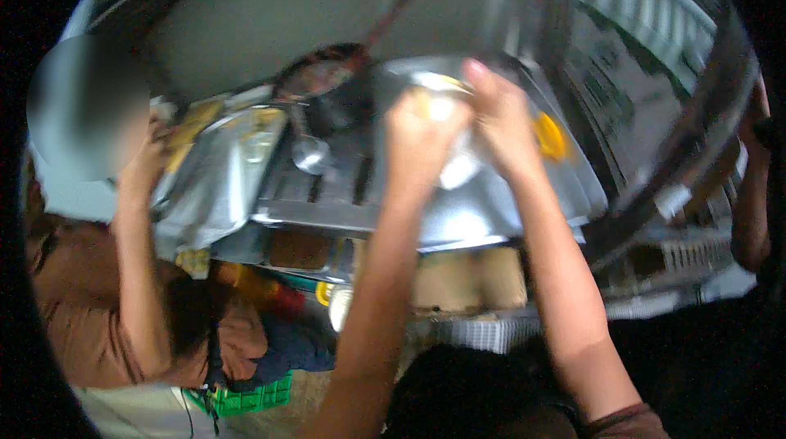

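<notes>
My left hand point(427, 116) and my right hand point(497, 112) are raised close together over a metal tray point(409, 218). Both are closed around a pale, crumpled, bag-like thing point(460, 167), whose white lower part hangs between my wrists. A bit of yellow shows at its top. Motion blur hides just what it is. The right thumb sticks up. To the right of my right hand, a bright yellow thing point(550, 138) lies on the tray; its kind is unclear.
Left of the tray are a metal ladle point(311, 154) and a dark pan point(323, 71) with a long handle. A foil-like silver sheet point(221, 173) lies near another person point(135, 292) at left. Cardboard boxes point(467, 279) sit below the tray. A green crate point(254, 396) stands on the floor.
</notes>
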{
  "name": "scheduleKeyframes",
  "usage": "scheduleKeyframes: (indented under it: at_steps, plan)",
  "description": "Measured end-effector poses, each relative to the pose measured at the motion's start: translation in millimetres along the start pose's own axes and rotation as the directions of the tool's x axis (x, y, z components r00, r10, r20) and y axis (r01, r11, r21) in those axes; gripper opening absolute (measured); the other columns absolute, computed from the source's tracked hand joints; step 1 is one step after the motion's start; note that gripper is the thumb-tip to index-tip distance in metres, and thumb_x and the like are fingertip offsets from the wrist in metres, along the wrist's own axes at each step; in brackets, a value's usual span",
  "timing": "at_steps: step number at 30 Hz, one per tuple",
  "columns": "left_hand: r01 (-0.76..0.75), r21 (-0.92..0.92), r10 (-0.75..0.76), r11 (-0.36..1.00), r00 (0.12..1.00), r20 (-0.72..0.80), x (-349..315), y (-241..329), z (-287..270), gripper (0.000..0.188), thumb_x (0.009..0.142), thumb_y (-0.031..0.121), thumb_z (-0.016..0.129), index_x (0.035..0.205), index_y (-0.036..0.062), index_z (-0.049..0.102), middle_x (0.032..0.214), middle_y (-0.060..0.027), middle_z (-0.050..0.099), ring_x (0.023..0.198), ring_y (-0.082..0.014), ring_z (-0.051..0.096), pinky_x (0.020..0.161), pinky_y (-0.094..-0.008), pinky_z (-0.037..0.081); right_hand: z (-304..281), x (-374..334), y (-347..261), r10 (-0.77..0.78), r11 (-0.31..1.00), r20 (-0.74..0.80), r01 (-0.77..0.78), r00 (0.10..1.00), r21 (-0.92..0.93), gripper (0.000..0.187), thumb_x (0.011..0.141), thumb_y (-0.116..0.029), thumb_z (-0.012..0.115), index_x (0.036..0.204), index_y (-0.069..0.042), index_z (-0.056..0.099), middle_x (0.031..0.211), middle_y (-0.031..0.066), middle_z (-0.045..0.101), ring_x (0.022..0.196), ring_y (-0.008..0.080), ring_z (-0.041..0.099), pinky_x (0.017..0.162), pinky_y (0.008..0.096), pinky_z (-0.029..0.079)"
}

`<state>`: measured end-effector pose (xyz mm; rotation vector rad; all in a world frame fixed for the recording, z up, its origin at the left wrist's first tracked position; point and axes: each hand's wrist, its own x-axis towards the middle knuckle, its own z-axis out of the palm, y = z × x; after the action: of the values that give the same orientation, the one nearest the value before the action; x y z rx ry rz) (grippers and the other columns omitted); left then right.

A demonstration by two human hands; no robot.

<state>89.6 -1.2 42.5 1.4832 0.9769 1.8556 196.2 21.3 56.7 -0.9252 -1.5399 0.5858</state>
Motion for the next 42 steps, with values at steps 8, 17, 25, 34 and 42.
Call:
scheduleKeyframes:
  at_steps: [8, 17, 25, 34, 42]
  plan:
    - [0.044, -0.039, -0.044, 0.998, 0.999, -0.015, -7, 25, -5, 0.026, 0.072, 0.012, 0.066, 0.094, -0.0004, 0.058, 0.086, -0.0095, 0.064, 0.079, -0.0149, 0.061, 0.070, -0.0285, 0.047, 8, -18, -6, 0.142, 0.901, 0.027, -0.141, 0.989, 0.410, 0.057, 0.087, -0.055, 0.043, 0.092, 0.000, 0.056, 0.084, 0.0031, 0.055, 0.079, 0.0130, 0.050, 0.073, 0.0275, 0.041]
    - [-0.014, 0.099, 0.021, 0.995, 0.998, -0.063, -19, 31, 1, 0.026, 0.073, 0.019, 0.065, 0.090, 0.0011, 0.058, 0.085, -0.0170, 0.064, 0.081, -0.0289, 0.064, 0.069, -0.0356, 0.049, 12, -18, 9, 0.118, 0.923, -0.080, -0.079, 0.990, 0.377, 0.060, 0.087, -0.058, 0.036, 0.081, -0.002, 0.056, 0.076, 0.0023, 0.052, 0.073, 0.0121, 0.047, 0.069, 0.0286, 0.039]
    - [0.030, 0.196, -0.018, 0.980, 0.998, -0.064, -27, 38, -1, 0.030, 0.074, 0.020, 0.065, 0.096, 0.0013, 0.058, 0.085, -0.0164, 0.065, 0.081, -0.0301, 0.065, 0.069, -0.0360, 0.049, 20, -27, 4, 0.220, 0.848, -0.161, -0.108, 0.962, 0.518, 0.058, 0.087, -0.057, 0.036, 0.087, -0.002, 0.056, 0.080, 0.0034, 0.054, 0.075, 0.0134, 0.050, 0.071, 0.0279, 0.040]
    - [0.023, 0.152, -0.018, 0.988, 0.999, -0.037, -32, 41, -7, 0.028, 0.074, 0.020, 0.065, 0.095, 0.0018, 0.058, 0.085, -0.0167, 0.065, 0.082, -0.0322, 0.064, 0.070, -0.0363, 0.049, 16, -29, 6, 0.193, 0.819, -0.042, -0.138, 0.980, 0.556, 0.056, 0.084, -0.059, 0.041, 0.084, -0.005, 0.055, 0.078, 0.0026, 0.054, 0.071, 0.0115, 0.050, 0.064, 0.0250, 0.039]
    - [-0.065, 0.223, 0.075, 0.973, 0.997, -0.037, -32, 39, -2, 0.028, 0.072, 0.020, 0.064, 0.093, 0.0017, 0.059, 0.081, -0.0175, 0.064, 0.078, -0.0336, 0.064, 0.067, -0.0377, 0.049, 18, -34, -4, 0.166, 0.817, -0.090, -0.086, 0.982, 0.570, 0.055, 0.085, -0.058, 0.041, 0.084, -0.005, 0.055, 0.074, 0.0016, 0.053, 0.067, 0.0109, 0.049, 0.062, 0.0245, 0.039]
